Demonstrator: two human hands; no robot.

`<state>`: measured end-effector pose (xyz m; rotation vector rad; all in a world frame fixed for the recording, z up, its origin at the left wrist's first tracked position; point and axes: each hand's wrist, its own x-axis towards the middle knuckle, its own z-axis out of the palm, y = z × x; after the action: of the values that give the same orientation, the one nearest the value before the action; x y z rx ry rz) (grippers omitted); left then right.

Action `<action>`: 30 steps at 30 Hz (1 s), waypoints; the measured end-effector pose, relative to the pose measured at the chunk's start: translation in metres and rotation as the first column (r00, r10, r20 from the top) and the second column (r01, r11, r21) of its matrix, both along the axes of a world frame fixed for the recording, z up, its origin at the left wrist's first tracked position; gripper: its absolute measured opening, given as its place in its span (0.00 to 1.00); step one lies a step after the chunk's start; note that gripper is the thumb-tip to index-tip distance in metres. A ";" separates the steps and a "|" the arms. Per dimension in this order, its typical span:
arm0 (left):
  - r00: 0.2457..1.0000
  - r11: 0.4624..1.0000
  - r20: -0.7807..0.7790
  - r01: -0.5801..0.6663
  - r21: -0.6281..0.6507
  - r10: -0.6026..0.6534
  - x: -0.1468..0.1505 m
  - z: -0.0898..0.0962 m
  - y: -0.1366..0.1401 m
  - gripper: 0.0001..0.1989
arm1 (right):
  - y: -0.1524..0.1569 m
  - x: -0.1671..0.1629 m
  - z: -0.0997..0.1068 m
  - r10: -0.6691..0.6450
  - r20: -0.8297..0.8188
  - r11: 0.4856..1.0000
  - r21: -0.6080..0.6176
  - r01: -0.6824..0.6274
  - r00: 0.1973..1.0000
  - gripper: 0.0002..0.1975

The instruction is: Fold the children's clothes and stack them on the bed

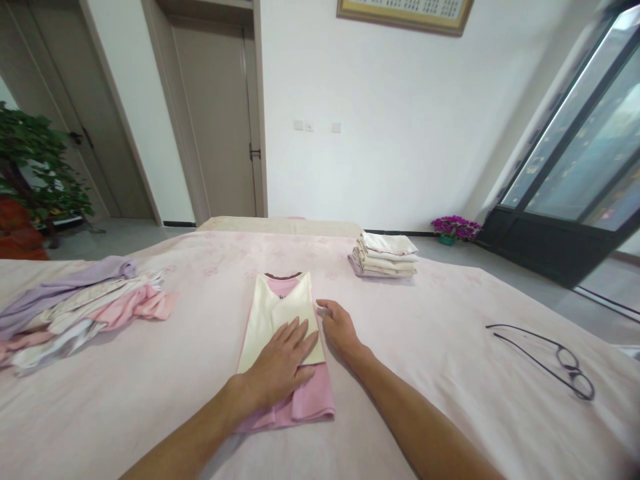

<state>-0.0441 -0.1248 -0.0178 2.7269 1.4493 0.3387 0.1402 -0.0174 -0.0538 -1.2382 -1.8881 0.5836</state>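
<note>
Shirt lies in the middle of the head view, flat on the pink sheet, its dark-trimmed neck pointing away from the person and its pink lower end toward them. Laid straight ahead like this, it probably sits where both arms can reach it without leaning. Cream cloth covers most of it, with pink showing at the neck and along the near end; the narrow, straight-sided outline suggests the sides are tucked in.

To the shirt's left and well apart is a loose heap of lilac, pink and white clothes. Beyond the shirt and to its right stands a neat stack, perhaps set there to keep squared clothes away from the crumpled ones. Glasses rest well to the shirt's right, arms unfolded, out of the working space.

The left hand is palm-down on the shirt's right half, fingers extended and slightly parted, gripping nothing; its thumb reaches over the pink part. The pose looks meant to press the cloth smooth or steady it. The left forearm comes in slantwise from the near left.

The right hand is just beside the shirt's right edge, turned on its side with the fingers curled and thumb and forefinger toward the cloth. Something pale shows at the fingertips, but whether they pinch the edge or merely brush it, I cannot tell. The right forearm slants in from the near right.
</note>
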 end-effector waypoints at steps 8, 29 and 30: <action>1.000 0.999 -0.010 0.025 -0.047 -0.025 -0.008 -0.009 0.001 0.28 | 0.005 0.002 -0.003 -0.041 -0.038 0.998 -0.042 0.039 0.998 0.20; 0.944 0.962 0.216 0.268 -0.061 -0.249 -0.032 0.009 -0.014 0.21 | 0.006 0.002 0.001 -0.011 -0.039 0.998 -0.062 0.009 0.999 0.16; 0.942 0.970 0.252 0.239 -0.046 -0.220 -0.038 0.008 -0.015 0.20 | 0.006 0.002 0.002 -0.016 -0.052 0.997 -0.075 0.012 0.999 0.16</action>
<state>-0.0821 -0.1399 -0.0099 2.6415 1.0491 0.5730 0.1418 -0.0115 -0.0520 -1.2707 -1.8271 0.6785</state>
